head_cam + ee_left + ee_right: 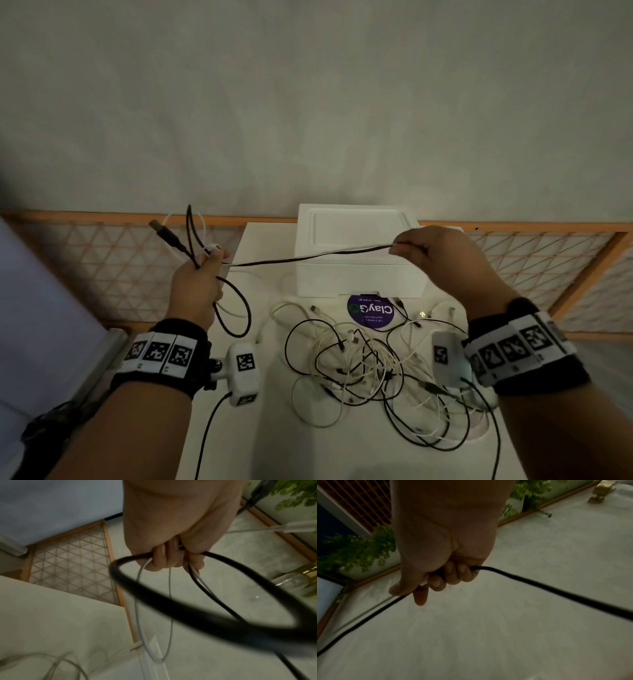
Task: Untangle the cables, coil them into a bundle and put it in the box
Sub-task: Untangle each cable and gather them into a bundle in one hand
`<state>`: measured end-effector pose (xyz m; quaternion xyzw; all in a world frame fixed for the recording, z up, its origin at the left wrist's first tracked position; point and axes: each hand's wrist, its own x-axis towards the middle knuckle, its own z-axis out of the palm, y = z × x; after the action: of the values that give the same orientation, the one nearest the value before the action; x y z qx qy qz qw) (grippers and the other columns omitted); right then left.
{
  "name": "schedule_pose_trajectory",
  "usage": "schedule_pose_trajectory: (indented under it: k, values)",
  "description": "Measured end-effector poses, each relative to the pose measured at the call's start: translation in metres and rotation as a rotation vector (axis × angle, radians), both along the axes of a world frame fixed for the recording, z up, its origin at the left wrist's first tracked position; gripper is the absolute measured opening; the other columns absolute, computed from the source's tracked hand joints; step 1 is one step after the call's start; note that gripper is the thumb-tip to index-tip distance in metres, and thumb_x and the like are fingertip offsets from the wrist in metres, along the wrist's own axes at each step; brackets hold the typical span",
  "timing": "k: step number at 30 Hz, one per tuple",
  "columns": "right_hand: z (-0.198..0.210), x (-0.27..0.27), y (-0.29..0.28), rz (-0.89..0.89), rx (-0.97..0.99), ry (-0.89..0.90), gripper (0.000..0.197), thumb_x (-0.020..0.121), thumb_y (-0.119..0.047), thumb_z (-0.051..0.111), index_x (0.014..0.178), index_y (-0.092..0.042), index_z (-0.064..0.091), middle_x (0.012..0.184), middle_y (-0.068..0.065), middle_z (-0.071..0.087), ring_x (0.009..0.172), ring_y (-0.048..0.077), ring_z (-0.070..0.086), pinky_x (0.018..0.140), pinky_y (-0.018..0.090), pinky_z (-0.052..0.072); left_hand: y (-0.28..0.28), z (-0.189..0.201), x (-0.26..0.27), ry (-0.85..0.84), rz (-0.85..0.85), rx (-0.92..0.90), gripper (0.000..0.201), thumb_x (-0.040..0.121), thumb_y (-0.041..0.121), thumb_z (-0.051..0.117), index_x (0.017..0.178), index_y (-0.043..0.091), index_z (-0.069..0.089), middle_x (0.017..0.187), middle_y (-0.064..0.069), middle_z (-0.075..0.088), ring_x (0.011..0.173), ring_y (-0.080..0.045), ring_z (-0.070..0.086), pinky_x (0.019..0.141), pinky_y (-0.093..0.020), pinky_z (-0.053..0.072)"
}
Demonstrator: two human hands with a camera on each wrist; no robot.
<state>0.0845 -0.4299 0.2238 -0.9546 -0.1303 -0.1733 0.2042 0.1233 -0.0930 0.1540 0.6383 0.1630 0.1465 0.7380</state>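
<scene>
My left hand (pixel 200 281) is raised left of the white box (pixel 356 253) and grips looped cables: a black cable (pixel 197 622) and a thin white cable (pixel 169 601), with a USB plug (pixel 161 229) sticking up. A black and a white strand (pixel 308 256) stretch taut from it across the box to my right hand (pixel 424 253), which pinches them between thumb and fingers (pixel 435 582). A tangle of black and white cables (pixel 370 370) lies on the white table (pixel 239 428) in front of the box.
A round purple sticker (pixel 371 313) lies at the box's front. A wood-framed lattice panel (pixel 102 263) runs behind the table on both sides. A grey wall rises beyond. Green plants (pixel 356 553) show in the wrist views.
</scene>
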Motion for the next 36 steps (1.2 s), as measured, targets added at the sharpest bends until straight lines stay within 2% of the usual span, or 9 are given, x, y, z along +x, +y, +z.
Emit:
schedule_pose_trajectory:
  k: [6, 13, 16, 18, 22, 25, 29, 32, 36]
  values:
    - [0.011, -0.016, -0.043, -0.183, -0.047, 0.114, 0.025, 0.079, -0.046, 0.067, 0.075, -0.021, 0.066, 0.066, -0.002, 0.06, 0.062, 0.011, 0.053, 0.056, 0.025, 0.037, -0.002, -0.011, -0.003, 0.053, 0.078, -0.036, 0.021, 0.095, 0.03, 0.057, 0.088, 0.013, 0.067, 0.043, 0.01, 0.041, 0.035, -0.006, 0.027, 0.036, -0.019, 0.024]
    - [-0.032, -0.057, -0.098, -0.365, 0.175, 0.292, 0.028, 0.086, -0.04, 0.062, 0.087, -0.014, 0.072, 0.073, 0.004, 0.065, 0.068, 0.019, 0.06, 0.057, 0.029, 0.048, 0.024, -0.022, -0.009, 0.125, 0.096, 0.096, 0.025, 0.091, 0.039, 0.059, 0.09, 0.018, 0.071, 0.054, -0.004, 0.033, 0.047, -0.018, 0.029, 0.048, -0.029, 0.026]
    - [-0.038, -0.07, -0.114, -0.513, 0.358, 0.231, 0.035, 0.086, -0.045, 0.058, 0.091, -0.014, 0.072, 0.087, 0.008, 0.066, 0.082, 0.025, 0.06, 0.072, 0.035, 0.048, 0.006, -0.031, -0.018, 0.125, -0.053, 0.164, 0.025, 0.09, 0.039, 0.06, 0.084, 0.018, 0.072, 0.052, 0.004, 0.044, 0.05, -0.017, 0.028, 0.047, -0.028, 0.024]
    - [-0.039, -0.077, -0.13, -0.687, 0.375, 0.147, 0.041, 0.086, -0.049, 0.057, 0.088, -0.01, 0.071, 0.082, 0.01, 0.066, 0.081, 0.028, 0.059, 0.072, 0.037, 0.046, -0.015, -0.035, -0.026, 0.131, -0.205, 0.275, 0.02, 0.094, 0.027, 0.058, 0.084, 0.017, 0.072, 0.068, 0.004, 0.059, 0.052, -0.014, 0.032, 0.042, -0.021, 0.026]
    - [-0.082, -0.09, -0.219, -0.918, 0.124, 0.163, 0.072, 0.072, -0.087, 0.034, 0.089, -0.023, 0.064, 0.08, 0.006, 0.066, 0.071, 0.031, 0.06, 0.074, 0.051, 0.052, -0.062, -0.031, -0.051, 0.161, -0.616, 0.457, 0.023, 0.093, 0.013, 0.057, 0.083, 0.021, 0.076, 0.075, -0.008, 0.058, 0.047, -0.008, 0.036, 0.041, -0.017, 0.025]
    - [-0.087, -0.077, -0.232, -0.915, 0.027, 0.13, 0.066, 0.071, -0.077, 0.041, 0.109, -0.027, 0.06, 0.108, 0.01, 0.063, 0.084, 0.033, 0.061, 0.078, 0.051, 0.053, -0.093, -0.023, -0.064, 0.172, -0.845, 0.462, 0.018, 0.092, 0.005, 0.058, 0.101, 0.011, 0.072, 0.058, 0.016, 0.062, 0.037, 0.007, 0.044, 0.043, -0.005, 0.031]
    - [-0.038, -0.042, -0.119, -0.559, 0.088, 0.027, 0.026, 0.085, -0.02, 0.064, 0.11, -0.013, 0.066, 0.12, 0.012, 0.059, 0.103, 0.027, 0.056, 0.09, 0.035, 0.042, -0.12, -0.022, -0.069, 0.188, -0.826, 0.468, 0.026, 0.095, 0.025, 0.056, 0.092, 0.007, 0.074, 0.06, 0.017, 0.064, 0.04, 0.004, 0.046, 0.049, -0.01, 0.033]
    - [-0.04, -0.028, -0.042, -0.181, 0.306, 0.238, 0.03, 0.086, -0.026, 0.065, 0.116, -0.022, 0.061, 0.112, -0.009, 0.055, 0.103, 0.006, 0.048, 0.087, 0.019, 0.035, -0.13, -0.029, -0.065, 0.212, -0.618, 0.164, 0.044, 0.097, 0.035, 0.048, 0.079, -0.003, 0.06, 0.063, -0.004, 0.051, 0.044, -0.012, 0.031, 0.049, -0.026, 0.024]
    - [-0.078, -0.04, 0.051, 0.344, 0.368, 0.805, 0.061, 0.084, -0.039, 0.066, 0.136, -0.026, 0.036, 0.11, -0.015, 0.053, 0.095, -0.005, 0.054, 0.083, 0.013, 0.041, -0.146, -0.044, -0.063, 0.225, -0.404, -0.296, 0.05, 0.099, 0.04, 0.041, 0.055, 0.016, 0.041, 0.058, -0.003, 0.035, 0.043, -0.012, 0.028, 0.047, -0.026, 0.025]
